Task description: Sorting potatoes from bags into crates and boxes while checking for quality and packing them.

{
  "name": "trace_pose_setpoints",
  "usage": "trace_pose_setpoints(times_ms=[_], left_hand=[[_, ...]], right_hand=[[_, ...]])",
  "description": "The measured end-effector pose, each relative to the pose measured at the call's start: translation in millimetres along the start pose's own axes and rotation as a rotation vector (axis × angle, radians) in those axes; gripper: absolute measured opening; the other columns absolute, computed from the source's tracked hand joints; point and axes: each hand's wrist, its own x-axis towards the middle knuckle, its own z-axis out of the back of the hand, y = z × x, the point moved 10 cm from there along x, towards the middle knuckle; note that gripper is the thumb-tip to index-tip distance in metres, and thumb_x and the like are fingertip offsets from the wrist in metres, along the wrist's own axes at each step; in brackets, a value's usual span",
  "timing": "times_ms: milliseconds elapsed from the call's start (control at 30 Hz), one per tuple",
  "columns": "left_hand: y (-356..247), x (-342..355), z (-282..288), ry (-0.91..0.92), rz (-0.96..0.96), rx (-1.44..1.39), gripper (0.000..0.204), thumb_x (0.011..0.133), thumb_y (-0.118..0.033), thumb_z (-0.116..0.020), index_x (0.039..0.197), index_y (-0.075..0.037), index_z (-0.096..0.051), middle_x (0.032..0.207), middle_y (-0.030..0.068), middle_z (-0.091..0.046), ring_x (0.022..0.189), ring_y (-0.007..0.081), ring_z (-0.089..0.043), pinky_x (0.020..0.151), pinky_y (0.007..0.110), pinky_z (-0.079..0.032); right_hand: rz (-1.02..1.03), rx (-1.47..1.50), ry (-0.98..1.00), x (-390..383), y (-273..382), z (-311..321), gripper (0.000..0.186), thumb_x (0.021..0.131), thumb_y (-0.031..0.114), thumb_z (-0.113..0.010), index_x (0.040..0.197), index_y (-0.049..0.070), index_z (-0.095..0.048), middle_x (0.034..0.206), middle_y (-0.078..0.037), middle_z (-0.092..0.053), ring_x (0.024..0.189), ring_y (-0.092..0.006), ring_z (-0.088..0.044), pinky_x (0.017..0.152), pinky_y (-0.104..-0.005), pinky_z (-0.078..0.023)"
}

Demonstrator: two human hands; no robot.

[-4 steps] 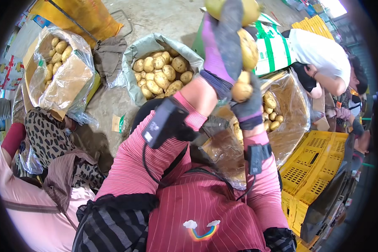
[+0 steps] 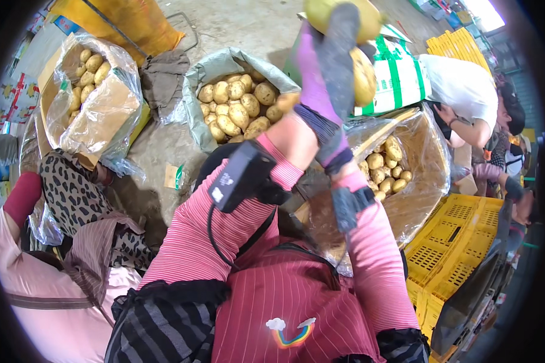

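Note:
My left hand (image 2: 338, 66), in a purple and grey glove, is raised at the top centre. It is closed round potatoes: a large blurred potato (image 2: 345, 17) on top and another potato (image 2: 363, 78) against its right side. My right hand (image 2: 336, 148), gloved likewise, is crossed behind my left wrist, and its fingers are hidden. Left of my left wrist is a lone blurred potato (image 2: 288, 101) at the edge of an open grey-green sack (image 2: 195, 106) of potatoes; whether my right hand touches it I cannot make out. To the right, a plastic-lined box (image 2: 427, 139) holds smaller potatoes.
At the left stands another plastic-lined cardboard box (image 2: 118, 91) with potatoes, beside a dark cloth (image 2: 163, 78). Yellow crates (image 2: 454, 236) are stacked at the right. A person in pink (image 2: 60, 296) sits at the lower left; another in white (image 2: 460, 91) bends at the upper right.
My right hand has swung left behind my left wrist, and a potato now shows at the sack's right edge. My left hand keeps its potatoes. The view has shifted slightly.

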Motion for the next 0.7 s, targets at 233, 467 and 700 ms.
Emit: trace_pose_setpoints(times_ms=[233, 467, 700], left_hand=[[42.6, -24.8, -25.8, 0.139, 0.159, 0.059, 0.059, 0.090, -0.033, -0.076, 0.133, -0.003, -0.047, 0.112, 0.0078, -0.063, 0.088, 0.0133, -0.063, 0.073, 0.028, -0.054], [62.5, -21.9, -12.5, 0.164, 0.149, 0.227, 0.053, 0.094, -0.041, -0.069, 0.127, -0.002, -0.056, 0.110, 0.0095, -0.068, 0.090, 0.0165, -0.067, 0.076, 0.029, -0.056], [133.9, -85.0, -48.1, 0.326, 0.607, -0.135, 0.058, 0.096, -0.043, -0.066, 0.138, -0.005, -0.049, 0.129, 0.0149, -0.062, 0.117, 0.0293, -0.061, 0.104, 0.043, -0.049]], right_hand=[[-0.277, 0.359, -0.086, -16.4, -70.0, 13.1, 0.045, 0.100, 0.027, -0.058, 0.140, 0.006, -0.053, 0.132, -0.013, -0.064, 0.124, -0.0268, -0.058, 0.109, -0.0380, -0.043], [-0.512, 1.156, -0.265, -38.9, 44.3, 93.9, 0.056, 0.103, 0.038, -0.053, 0.149, 0.007, -0.042, 0.138, -0.009, -0.057, 0.114, -0.0227, -0.062, 0.094, -0.0416, -0.056], [-0.714, 1.189, -0.448, -110.3, 36.9, 134.1, 0.053, 0.102, 0.046, -0.055, 0.140, 0.010, -0.051, 0.123, -0.009, -0.064, 0.105, -0.0233, -0.067, 0.078, -0.0365, -0.060]])
